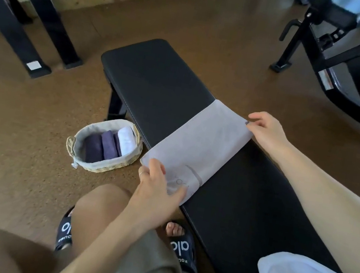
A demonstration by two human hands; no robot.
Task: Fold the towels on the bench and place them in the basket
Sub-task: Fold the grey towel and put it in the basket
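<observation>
A person is standing beside a black bench (159,80), where a pale grey towel (198,146) is lying flat across the padding. Their left hand (158,190) is pinching its near end; their right hand (268,129) is pinching its far corner. A woven basket (107,167) holding rolled towels (106,145) is sitting on the floor nearby.

I get one wide-angle view from the head, looking forward and steeply down. The bench (159,80) runs from near right to far centre, close below me; the floor (31,135) lies left, racks far left, a machine far right.
</observation>
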